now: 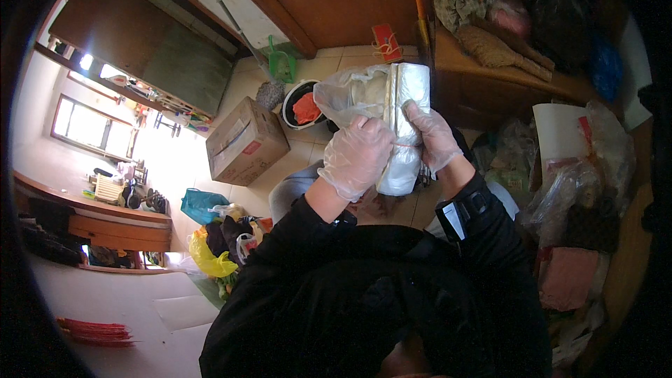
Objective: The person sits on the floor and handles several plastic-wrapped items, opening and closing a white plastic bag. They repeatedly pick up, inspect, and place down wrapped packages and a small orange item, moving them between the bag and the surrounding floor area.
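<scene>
My left hand (357,155), in a clear plastic glove, has its fingers curled at the left side of a long bundle of folded plastic film or bags (403,168). A thin band goes around the bundle near its middle. My right hand (433,131), gloved as well, grips the bundle's right side, with the thumb lying on the shiny film. A translucent plastic bag (336,92) hangs open at the bundle's upper left, above my left hand. Whether the left fingers pinch the band, the bag or the bundle's edge is hard to tell.
A cardboard box (247,142), a bin with a red liner (305,109), a mop head (270,95) and a green dustpan (282,65) stand on the tiled floor. Filled bags (212,254) lie at left. Wooden furniture (472,76) with bags and a brush stands at right.
</scene>
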### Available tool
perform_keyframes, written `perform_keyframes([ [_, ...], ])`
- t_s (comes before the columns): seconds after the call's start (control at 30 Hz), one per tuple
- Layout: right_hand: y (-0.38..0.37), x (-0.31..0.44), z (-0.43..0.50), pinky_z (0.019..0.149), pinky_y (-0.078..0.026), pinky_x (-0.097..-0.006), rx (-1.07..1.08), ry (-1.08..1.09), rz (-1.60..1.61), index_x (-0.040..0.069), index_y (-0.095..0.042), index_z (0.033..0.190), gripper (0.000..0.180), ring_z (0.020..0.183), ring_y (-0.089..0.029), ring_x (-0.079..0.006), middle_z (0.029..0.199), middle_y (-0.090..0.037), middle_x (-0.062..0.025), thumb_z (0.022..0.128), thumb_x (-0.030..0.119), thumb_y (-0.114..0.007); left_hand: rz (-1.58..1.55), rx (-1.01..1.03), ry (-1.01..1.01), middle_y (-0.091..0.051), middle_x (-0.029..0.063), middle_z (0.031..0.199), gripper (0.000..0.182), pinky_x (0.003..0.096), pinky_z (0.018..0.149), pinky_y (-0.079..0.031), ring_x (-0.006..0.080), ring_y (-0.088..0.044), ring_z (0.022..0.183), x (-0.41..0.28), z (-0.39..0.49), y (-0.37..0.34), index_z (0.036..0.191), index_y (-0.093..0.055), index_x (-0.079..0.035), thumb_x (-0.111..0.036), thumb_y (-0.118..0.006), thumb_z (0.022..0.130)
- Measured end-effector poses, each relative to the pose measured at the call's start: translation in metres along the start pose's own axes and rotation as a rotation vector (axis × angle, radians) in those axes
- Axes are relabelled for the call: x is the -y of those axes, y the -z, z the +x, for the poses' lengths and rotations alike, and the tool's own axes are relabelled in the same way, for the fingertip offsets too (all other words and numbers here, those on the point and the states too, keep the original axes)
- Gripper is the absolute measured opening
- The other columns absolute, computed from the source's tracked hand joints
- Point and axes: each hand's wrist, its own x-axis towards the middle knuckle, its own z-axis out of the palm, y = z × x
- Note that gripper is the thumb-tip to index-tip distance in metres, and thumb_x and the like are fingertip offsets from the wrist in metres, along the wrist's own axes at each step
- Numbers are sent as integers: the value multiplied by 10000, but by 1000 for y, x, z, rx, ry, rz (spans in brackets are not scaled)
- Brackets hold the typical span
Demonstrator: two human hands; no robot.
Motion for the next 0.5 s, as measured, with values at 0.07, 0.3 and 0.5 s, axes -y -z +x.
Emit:
perform_keyframes([
  [0.07, -1, 0, -1, 908, -533, -366, -1, 2, -18, -6, -504, 1350, 653, 1051, -640, -210, 1200, -648, -112, 893, 404, -728, -150, 21, 98, -603, 60, 937, 96, 378, 817, -490, 285, -580, 902, 1, -1, -1, 864, -634, -78, -93, -690, 787],
  [0.3, -5, 2, -3, 808, -564, -334, 15, -70, -31, -30, -543, 1296, 593, 946, -675, -194, 1111, -681, -111, 927, 411, -685, -763, 126, 144, -540, 65, 921, 89, 341, 836, -449, 234, -552, 883, 22, -8, 3, 888, -557, -52, -45, -634, 844],
  [0.5, -5, 2, -1, 758, -574, -339, -11, -125, -36, -32, -581, 1242, 589, 905, -689, -198, 1067, -694, -117, 919, 450, -682, -1025, 97, 190, -538, 45, 904, 76, 302, 837, -442, 171, -530, 875, 31, -15, -1, 926, -541, -47, -34, -604, 886],
])
